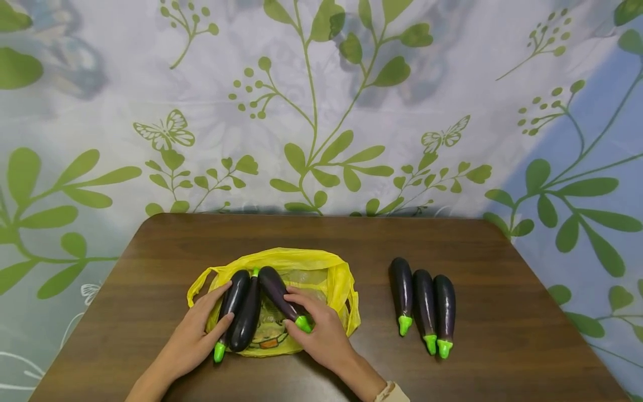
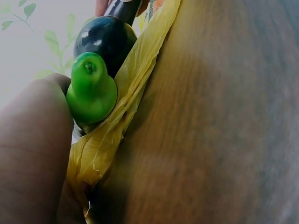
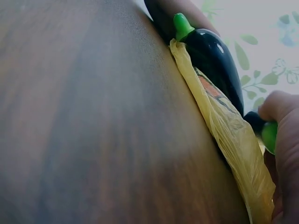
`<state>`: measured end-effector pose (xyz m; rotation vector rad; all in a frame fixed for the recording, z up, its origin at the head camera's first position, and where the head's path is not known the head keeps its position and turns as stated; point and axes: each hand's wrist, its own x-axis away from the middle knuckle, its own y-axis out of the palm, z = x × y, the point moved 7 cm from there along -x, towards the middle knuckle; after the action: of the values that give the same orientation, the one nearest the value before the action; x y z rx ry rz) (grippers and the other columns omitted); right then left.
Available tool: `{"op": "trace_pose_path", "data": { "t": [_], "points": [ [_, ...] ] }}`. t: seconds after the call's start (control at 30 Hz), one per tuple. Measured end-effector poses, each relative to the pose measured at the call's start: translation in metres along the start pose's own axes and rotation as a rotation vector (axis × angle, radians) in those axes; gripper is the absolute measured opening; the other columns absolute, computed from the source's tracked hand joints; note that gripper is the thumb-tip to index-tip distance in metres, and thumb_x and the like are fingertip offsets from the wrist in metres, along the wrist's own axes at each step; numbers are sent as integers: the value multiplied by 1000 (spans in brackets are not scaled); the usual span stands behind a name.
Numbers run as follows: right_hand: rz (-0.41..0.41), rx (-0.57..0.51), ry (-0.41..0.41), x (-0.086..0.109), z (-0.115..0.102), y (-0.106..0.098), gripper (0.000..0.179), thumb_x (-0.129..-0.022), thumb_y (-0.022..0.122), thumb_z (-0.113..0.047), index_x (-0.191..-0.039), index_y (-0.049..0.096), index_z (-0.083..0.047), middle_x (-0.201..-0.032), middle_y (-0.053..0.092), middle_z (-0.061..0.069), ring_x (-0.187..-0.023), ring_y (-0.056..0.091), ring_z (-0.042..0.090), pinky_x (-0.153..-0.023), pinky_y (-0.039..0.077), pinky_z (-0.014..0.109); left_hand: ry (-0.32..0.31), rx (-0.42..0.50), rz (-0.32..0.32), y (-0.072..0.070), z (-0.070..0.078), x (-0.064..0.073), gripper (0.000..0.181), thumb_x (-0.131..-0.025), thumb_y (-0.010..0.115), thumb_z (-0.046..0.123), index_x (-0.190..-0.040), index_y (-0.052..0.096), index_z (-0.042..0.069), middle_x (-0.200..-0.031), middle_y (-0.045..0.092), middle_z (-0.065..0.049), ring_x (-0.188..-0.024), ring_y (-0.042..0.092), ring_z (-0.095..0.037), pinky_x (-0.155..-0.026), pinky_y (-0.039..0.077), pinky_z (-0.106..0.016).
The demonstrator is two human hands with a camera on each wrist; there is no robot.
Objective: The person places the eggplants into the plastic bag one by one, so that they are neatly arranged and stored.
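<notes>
A yellow plastic bag (image 1: 344, 273) lies spread on the table with three dark purple toy-like eggplants on it. My left hand (image 1: 191, 338) holds the leftmost eggplant (image 1: 237, 293), thumb and fingers on either side; its green stem end (image 2: 92, 91) points toward me. Beside it lies the middle eggplant (image 1: 246, 324), stem end away from me. On the right, my right hand (image 1: 326, 335) grips a third eggplant (image 1: 275, 289) near its green stem (image 3: 269, 135), the body slanting up and left. The left fingertips are partly hidden behind the eggplant.
Three more eggplants (image 1: 424, 307) lie side by side on the right of the brown wooden table (image 1: 502, 312), stems toward me. A leaf-patterned cloth (image 1: 321, 111) hangs behind the table's far edge. The bag's handle loop (image 1: 201, 279) sticks out at left.
</notes>
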<state>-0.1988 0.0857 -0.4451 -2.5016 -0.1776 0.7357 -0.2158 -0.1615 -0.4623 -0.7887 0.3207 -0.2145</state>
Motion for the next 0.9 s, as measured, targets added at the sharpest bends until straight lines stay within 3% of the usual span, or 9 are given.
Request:
{"op": "trace_pose_path", "data": {
  "t": [0.33, 0.67, 0.9],
  "points": [
    [-62, -11, 13, 4, -4, 4, 45, -91, 81, -18, -133, 67, -23, -155, 53, 6, -130, 62, 23, -95, 58, 35, 6, 5, 1, -1, 3, 2, 60, -106, 59, 32, -161, 36, 25, -156, 47, -11, -140, 46, -39, -104, 42, -67],
    [-143, 37, -3, 2, -4, 10, 48, -91, 81, -27, -136, 65, -23, -156, 51, -5, -138, 55, 21, -107, 51, 42, -3, -5, 10, -3, 2, 2, 60, -106, 60, 32, -161, 36, 24, -156, 47, -13, -139, 47, -40, -104, 41, -67],
    [-171, 59, -13, 3, 0, 12, 48, -94, 79, -31, -138, 64, -22, -156, 51, -1, -138, 56, 23, -105, 53, 41, -6, 0, 10, -2, 1, 1, 60, -106, 60, 32, -161, 37, 21, -154, 48, -15, -137, 48, -41, -103, 42, -67]
  ]
}}
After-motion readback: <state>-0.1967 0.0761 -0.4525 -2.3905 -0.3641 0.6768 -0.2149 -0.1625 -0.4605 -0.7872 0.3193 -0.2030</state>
